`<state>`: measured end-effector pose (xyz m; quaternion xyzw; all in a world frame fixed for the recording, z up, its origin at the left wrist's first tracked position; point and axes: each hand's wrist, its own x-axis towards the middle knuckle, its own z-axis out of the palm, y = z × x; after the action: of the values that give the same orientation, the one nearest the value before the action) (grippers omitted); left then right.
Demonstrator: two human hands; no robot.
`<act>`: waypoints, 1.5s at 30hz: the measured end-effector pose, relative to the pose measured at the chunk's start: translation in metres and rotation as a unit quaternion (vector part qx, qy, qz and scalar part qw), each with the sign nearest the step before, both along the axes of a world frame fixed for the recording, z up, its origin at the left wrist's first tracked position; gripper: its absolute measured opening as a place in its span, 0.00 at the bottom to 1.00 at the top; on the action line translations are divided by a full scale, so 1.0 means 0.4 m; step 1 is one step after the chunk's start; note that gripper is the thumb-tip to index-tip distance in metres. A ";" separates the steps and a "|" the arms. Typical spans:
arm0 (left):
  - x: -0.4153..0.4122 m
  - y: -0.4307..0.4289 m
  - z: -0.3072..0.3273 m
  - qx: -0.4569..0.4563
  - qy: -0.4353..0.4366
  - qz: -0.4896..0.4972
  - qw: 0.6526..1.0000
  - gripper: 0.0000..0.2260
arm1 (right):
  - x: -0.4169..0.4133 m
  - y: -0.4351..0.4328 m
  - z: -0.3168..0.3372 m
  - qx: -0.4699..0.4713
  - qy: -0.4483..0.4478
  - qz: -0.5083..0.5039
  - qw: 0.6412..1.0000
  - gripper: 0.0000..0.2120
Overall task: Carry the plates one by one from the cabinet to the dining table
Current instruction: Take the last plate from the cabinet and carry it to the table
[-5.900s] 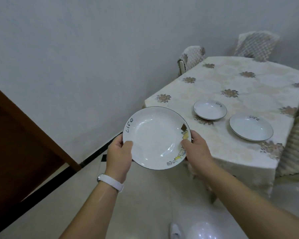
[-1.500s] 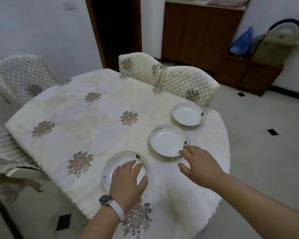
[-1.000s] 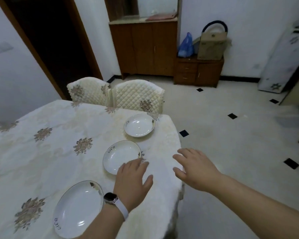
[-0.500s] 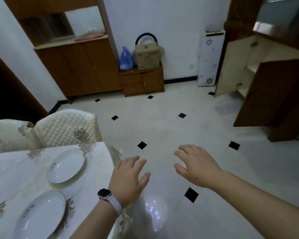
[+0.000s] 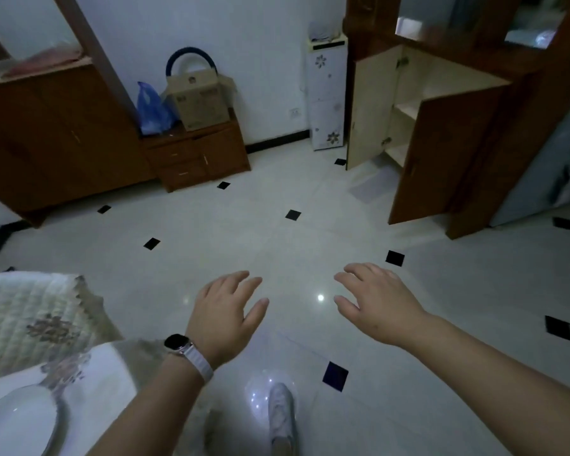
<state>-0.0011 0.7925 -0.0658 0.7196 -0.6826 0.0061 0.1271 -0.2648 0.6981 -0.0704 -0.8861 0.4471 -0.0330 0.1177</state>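
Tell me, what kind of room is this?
Most likely a dining room in a home. A table with a flowered cloth holds a plate, a padded chair stands beside it, and a wooden cabinet stands open across the tiled floor. Both hands are empty.

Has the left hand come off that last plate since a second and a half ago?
Yes. The left hand now hangs open over bare floor, right of the dining table, off the plate it was resting on.

Bare forearms, no sleeves. Left wrist: smartwatch [image 5: 177,343], dark square face w/ white strap. One white shoe [image 5: 281,417] visible at btm.
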 end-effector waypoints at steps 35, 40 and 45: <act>0.380 -1.299 -0.025 0.017 -0.009 -0.191 0.981 0.21 | 0.415 -1.084 -0.018 -0.008 -0.010 -0.169 0.986 0.22; 0.309 -1.535 -0.009 0.049 -0.023 -0.207 0.977 0.24 | 0.348 -1.311 -0.022 0.018 -0.032 -0.189 0.981 0.23; 0.217 -1.756 0.021 0.036 -0.036 -0.230 0.972 0.24 | 0.284 -1.521 0.008 0.009 -0.045 -0.199 0.979 0.22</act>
<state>0.0855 0.0901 -0.0576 0.5468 -0.8337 -0.0215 0.0744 -0.1511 0.0896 -0.0671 -0.7761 0.6087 -0.0917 0.1369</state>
